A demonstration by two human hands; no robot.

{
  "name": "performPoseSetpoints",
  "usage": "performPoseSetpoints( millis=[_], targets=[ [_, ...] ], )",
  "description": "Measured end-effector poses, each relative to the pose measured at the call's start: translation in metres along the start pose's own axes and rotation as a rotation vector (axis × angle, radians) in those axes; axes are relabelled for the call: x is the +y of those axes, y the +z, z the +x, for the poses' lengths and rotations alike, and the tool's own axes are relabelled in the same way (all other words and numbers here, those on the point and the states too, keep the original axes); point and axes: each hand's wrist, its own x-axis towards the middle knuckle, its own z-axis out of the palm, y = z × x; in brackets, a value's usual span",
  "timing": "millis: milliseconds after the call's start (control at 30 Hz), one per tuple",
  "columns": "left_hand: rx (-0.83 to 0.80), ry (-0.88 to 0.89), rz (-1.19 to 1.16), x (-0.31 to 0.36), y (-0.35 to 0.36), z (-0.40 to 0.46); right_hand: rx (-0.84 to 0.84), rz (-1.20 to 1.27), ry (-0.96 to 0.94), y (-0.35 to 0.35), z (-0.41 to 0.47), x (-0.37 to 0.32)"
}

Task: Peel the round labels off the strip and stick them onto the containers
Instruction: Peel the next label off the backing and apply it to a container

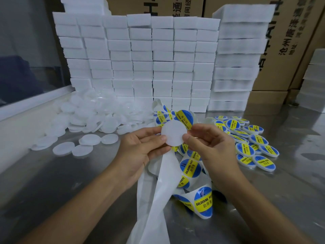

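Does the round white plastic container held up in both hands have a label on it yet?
None visible: the round white plastic container shows a plain white face. Its far side is hidden.

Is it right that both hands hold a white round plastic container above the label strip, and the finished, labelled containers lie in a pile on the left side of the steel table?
Not quite. The head view shows the labelled blue-and-yellow containers piled on the right side; the pile on the left is unlabelled. Both the left hand and right hand do hold the white round plastic container above the label strip.
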Motion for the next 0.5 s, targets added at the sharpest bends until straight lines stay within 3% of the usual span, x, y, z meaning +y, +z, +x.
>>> performPoseSetpoints(
  millis=[233,367,500],
  targets=[
    [0.022,-0.033,-0.012,-0.001,-0.002,0.001,0.026,-0.095,-0.022,0.001,-0.002,0.001],
    [0.061,-0.030,-0.035,-0.002,-0.006,0.003,0.127,-0.131,-0.015,-0.004,0.000,0.002],
    [0.100,-0.036,-0.042,-0.002,-0.011,0.005,0.148,-0.056,0.099,-0.013,0.006,-0.003]
  ],
)
